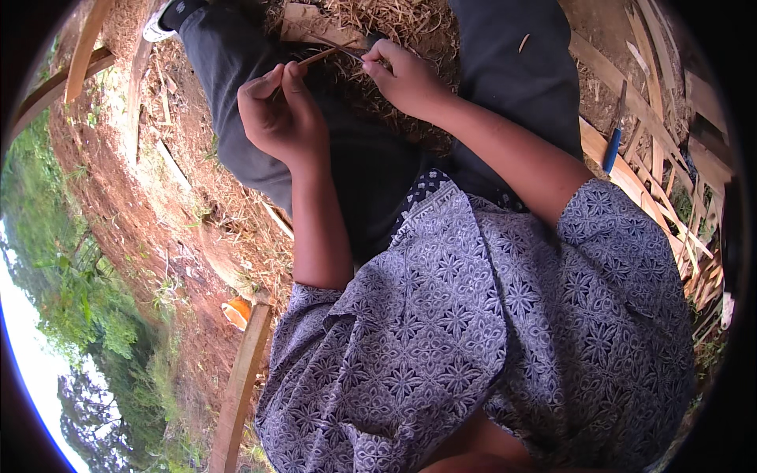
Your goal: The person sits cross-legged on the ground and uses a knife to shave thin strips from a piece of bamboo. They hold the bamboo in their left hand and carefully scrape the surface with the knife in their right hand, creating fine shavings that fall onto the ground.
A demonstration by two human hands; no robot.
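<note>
Between my legs, my left hand (282, 118) is closed, pinching a thin brown wooden stick (317, 57) between thumb and fingers. The stick slants up and to the right, toward the other hand. My right hand (404, 77) is closed around a slim dark blade (347, 50) that looks like a knife's; any handle is hidden in the fingers. Blade and stick cross just left of the right fingertips, and whether they touch I cannot tell. Beyond them lies a flat piece of wood (303, 22) on the ground.
Wood shavings (402, 24) cover the ground between my legs. On the right, a blue-handled tool (612, 150) rests against split wood strips (658, 169). A wooden beam (240, 386) and an orange object (236, 313) are at the left, with an earth slope (189, 229) and greenery beyond.
</note>
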